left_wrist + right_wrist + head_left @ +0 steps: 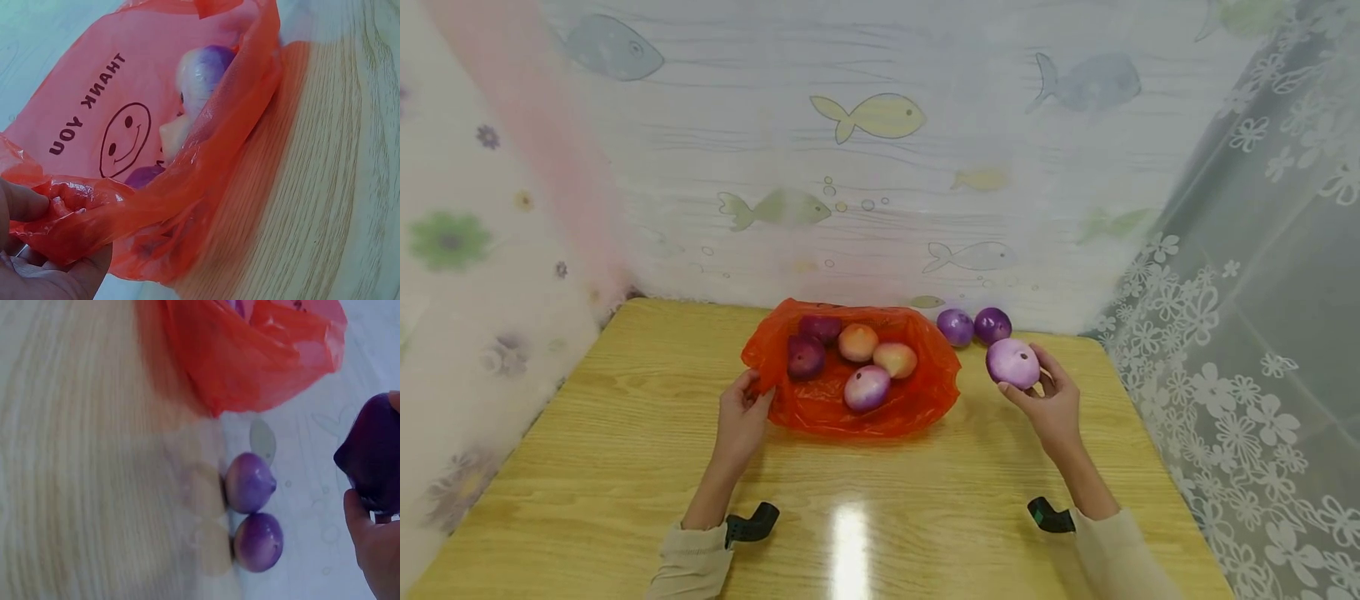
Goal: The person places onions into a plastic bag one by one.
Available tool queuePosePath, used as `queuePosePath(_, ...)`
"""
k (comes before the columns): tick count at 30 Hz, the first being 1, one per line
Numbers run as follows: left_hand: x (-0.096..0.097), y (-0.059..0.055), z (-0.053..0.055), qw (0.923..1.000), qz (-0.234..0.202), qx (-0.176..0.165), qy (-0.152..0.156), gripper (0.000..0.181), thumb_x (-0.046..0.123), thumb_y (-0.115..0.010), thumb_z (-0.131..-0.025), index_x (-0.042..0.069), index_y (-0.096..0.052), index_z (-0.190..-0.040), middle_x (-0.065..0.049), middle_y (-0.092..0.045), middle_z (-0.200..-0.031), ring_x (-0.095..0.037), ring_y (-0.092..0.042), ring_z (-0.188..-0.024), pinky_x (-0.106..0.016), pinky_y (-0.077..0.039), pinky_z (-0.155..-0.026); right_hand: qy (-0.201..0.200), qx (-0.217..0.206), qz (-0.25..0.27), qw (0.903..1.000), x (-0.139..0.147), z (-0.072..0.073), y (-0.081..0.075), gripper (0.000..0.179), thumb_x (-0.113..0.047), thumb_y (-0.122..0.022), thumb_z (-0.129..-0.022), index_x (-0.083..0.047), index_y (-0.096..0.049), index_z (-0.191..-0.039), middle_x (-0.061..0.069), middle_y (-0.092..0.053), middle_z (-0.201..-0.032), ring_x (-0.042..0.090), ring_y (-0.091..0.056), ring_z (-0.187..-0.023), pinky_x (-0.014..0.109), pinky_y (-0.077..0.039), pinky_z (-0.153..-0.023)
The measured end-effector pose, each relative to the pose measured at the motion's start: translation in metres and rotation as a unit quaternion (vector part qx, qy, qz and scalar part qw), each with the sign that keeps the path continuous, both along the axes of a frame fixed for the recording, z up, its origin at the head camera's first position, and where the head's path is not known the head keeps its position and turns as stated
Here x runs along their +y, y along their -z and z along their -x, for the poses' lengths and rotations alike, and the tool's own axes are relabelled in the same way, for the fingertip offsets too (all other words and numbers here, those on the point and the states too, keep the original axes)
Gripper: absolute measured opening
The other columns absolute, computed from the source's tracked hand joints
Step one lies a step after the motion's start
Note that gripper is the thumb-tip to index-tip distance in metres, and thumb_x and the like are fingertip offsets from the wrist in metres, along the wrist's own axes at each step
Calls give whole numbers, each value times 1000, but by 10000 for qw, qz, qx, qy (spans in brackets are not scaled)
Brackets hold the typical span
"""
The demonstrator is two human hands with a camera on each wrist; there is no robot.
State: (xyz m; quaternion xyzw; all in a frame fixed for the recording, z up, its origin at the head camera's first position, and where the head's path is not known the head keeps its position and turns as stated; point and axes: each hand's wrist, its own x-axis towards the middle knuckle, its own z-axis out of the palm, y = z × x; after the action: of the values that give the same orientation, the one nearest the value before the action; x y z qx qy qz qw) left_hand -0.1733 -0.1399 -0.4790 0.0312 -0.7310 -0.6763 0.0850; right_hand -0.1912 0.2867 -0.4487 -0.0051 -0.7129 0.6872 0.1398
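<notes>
A red plastic bag (850,421) lies with its mouth spread on the table, and several onions rest inside it. Among them are dark purple onions, two yellowish ones, and a pale purple onion (867,388) nearest the front. At the bag's left edge, my left hand (743,421) pinches the plastic between thumb and fingers; the left wrist view shows the gathered rim (69,209) in its grip. To the right of the bag, my right hand (1054,404) holds a purple-and-white onion (1013,364). In the right wrist view this held onion (375,453) looks dark and shadowed.
Two purple onions, one (955,327) beside the other (992,325), sit at the table's back edge, right of the bag. Behind the wooden table (625,467) hangs a fish-patterned sheet (865,167). A flowered curtain (1247,400) borders the right side.
</notes>
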Motion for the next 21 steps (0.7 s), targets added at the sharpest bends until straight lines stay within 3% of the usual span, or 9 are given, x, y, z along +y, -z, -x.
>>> queuePosePath(5,1,1,0,10000,-46,-3,41,30,1,-49,-105,-7,-54,-133,-25,-58,-130,-7,-56,-96,-12,-49,-82,-485,446,229,9976,-14,-12,2,78,27,-70,-74,8,-45,-145,10,-47,-142,14,-54,-118,19,-53,-93)
queuePosePath(14,1,0,0,10000,-43,35,58,30,1,-50,-105,-8,-54,-133,-25,-58,-131,-5,-57,-98,-12,-49,-83,-1319,1290,386,9821,-50,-33,9,82,29,-73,-68,15,-42,-142,5,-54,-135,14,-57,-119,24,-53,-96)
queuePosePath(21,1,-1,-1,10000,12,36,86,30,2,-49,-105,-7,-54,-133,-25,-58,-131,-6,-56,-97,-11,-48,-82,-2219,1195,177,9676,-86,-42,15,82,14,-83,-72,8,-44,-145,6,-52,-142,17,-53,-125,28,-51,-101)
